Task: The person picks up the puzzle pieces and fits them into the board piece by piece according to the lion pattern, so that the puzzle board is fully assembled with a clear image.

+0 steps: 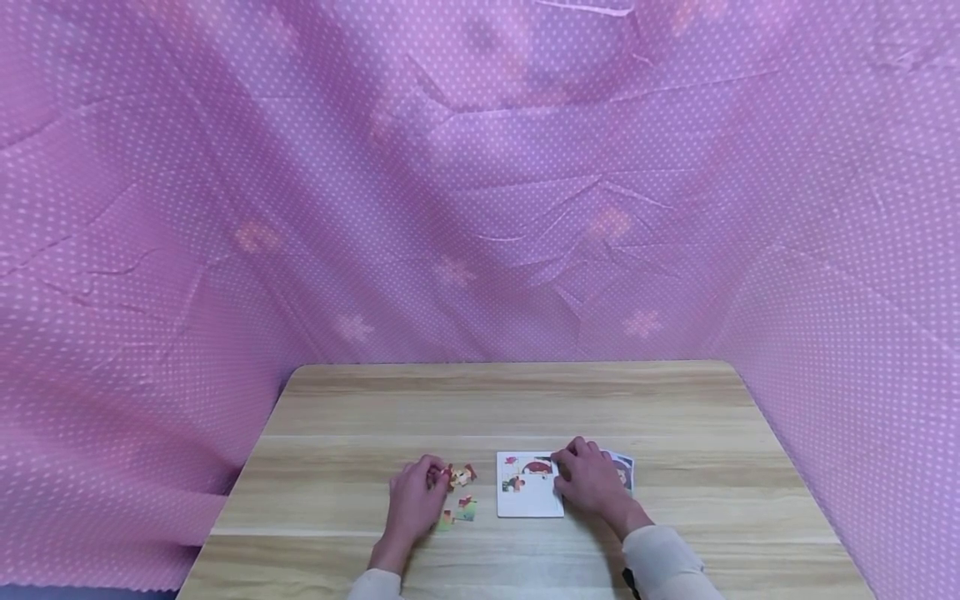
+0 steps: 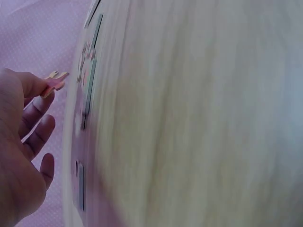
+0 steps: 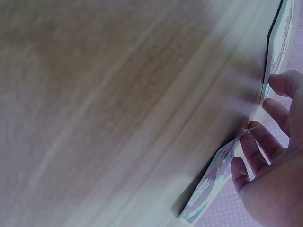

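Observation:
My left hand [image 1: 414,500] pinches a jigsaw puzzle piece [image 2: 57,83] between thumb and index finger, its other fingers loosely bent. Beside that hand lie several loose pieces, among them a brown and cream one [image 1: 463,476] and a green and red one [image 1: 466,509]. The white puzzle board [image 1: 528,505] lies to the right, with a few pieces placed in its upper half. At the board's right edge rests my right hand [image 1: 595,482], thumb tip against the side and fingers relaxed. Its other fingertips reach over a printed picture card [image 3: 208,187], which the hand partly hides in the head view.
The light wood table [image 1: 360,408] has rounded far corners. Pink dotted cloth [image 1: 480,208] hangs behind it and along both sides. Pale sleeves [image 1: 663,558] cover both forearms.

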### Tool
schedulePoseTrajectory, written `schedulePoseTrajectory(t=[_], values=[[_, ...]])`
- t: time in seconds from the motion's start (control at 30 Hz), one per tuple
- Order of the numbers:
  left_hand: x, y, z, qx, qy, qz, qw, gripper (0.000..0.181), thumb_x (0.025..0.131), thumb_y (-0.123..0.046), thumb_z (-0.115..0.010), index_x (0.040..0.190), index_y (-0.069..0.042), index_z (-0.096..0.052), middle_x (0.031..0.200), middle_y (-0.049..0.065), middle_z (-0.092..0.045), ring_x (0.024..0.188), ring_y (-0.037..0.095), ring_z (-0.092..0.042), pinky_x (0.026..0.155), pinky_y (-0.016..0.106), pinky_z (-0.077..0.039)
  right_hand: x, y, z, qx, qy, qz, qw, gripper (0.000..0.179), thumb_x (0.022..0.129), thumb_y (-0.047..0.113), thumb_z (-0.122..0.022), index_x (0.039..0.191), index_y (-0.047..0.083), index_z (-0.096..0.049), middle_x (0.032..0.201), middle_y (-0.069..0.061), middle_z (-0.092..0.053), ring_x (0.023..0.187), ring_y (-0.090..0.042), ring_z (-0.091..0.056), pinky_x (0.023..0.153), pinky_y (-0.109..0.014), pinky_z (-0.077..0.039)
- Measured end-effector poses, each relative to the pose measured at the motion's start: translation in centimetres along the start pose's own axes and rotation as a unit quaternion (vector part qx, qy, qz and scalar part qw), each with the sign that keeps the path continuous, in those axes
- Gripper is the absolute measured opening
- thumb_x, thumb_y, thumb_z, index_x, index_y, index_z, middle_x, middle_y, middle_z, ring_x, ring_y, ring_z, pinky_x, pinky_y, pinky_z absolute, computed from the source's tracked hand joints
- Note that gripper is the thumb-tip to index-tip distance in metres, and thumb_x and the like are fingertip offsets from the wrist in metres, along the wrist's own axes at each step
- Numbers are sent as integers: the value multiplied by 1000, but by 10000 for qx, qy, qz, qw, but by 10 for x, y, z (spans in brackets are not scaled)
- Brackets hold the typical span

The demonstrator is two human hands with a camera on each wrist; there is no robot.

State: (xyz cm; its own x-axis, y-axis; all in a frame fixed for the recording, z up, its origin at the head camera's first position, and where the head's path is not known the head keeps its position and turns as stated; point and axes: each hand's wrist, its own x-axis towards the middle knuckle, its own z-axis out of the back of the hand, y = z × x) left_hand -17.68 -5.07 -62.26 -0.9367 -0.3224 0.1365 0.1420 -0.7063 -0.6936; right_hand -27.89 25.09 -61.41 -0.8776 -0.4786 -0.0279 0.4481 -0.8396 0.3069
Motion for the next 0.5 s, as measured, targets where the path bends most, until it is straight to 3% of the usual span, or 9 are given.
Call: schedulePoseTrajectory(t=[0.27,0.5], values=[[1,-17,-8,-272,12,-118,9996,14,84,-24,-73,93,-32,-66,77,-21,-61,79,6,-52,86,36,-30,2,0,0,20,12,1,10000,40,84,39,-67,122,24,-65,111,1,-53,100,-20,-46,89,-41,-39],[4,-33,-24,-294,87,-219,9993,13,84,-27,-71,94,-35,-66,79,-23,-63,80,4,-52,95,42,-29,5,-2,0,-6,5,68,10000,40,84,38,-68,122,23,-65,110,2,-53,99,-19,-45,88,-42,-39]])
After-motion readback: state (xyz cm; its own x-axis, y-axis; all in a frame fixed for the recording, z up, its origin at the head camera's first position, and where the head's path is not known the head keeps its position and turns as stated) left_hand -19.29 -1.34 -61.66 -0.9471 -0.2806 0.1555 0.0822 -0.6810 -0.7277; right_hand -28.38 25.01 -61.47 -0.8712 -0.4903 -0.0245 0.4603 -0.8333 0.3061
